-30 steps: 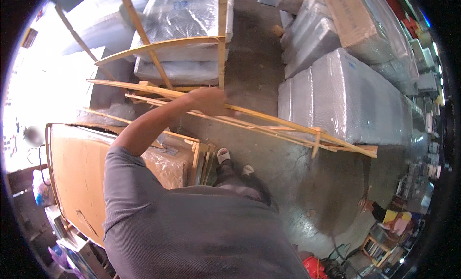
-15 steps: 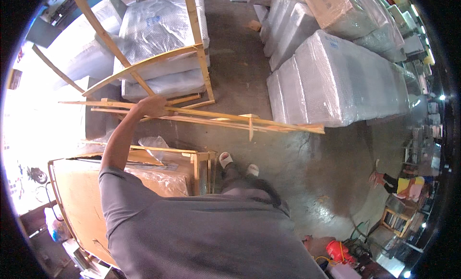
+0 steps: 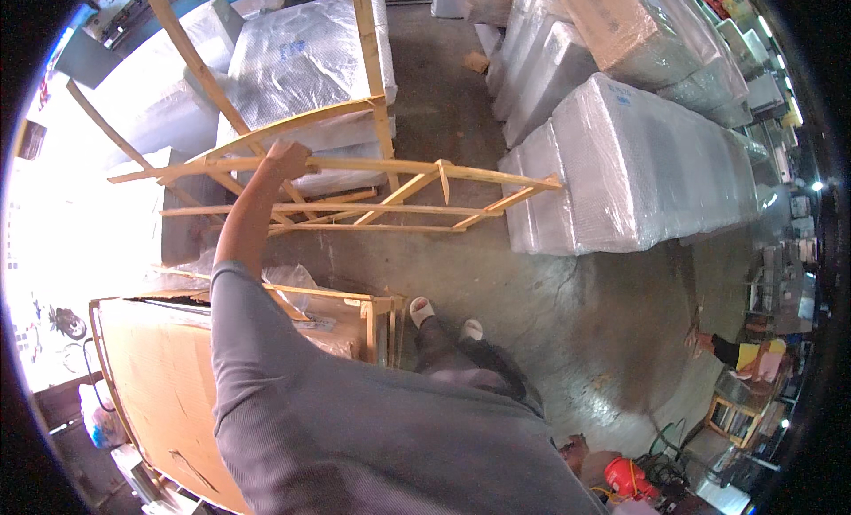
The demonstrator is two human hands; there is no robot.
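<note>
My left hand [image 3: 289,160], its arm stretched out ahead, is closed round the upper rail of a light wooden slatted frame [image 3: 394,166]. The frame is long and narrow, with crosspieces between its rails, and reaches from the bright left side to the wrapped boxes on the right. Just behind it stands another wooden frame [image 3: 372,63] of tall slats, overlapping it in view. A small skin-coloured shape [image 3: 573,449] shows past my shirt at the lower right; it may be my right hand, but its fingers cannot be made out.
A large carton [image 3: 168,382] in wooden framing stands at my left. Bubble-wrapped boxes [image 3: 656,169] are stacked ahead on the right, and another wrapped box [image 3: 301,54] is ahead on the left. A red object [image 3: 628,478] with cables lies lower right. Another person [image 3: 753,355] is at the far right.
My left hand has raised the frame's upper rail and tilted it, so the rails now show spread apart. The frame's right end has shifted left. My body has turned slightly.
</note>
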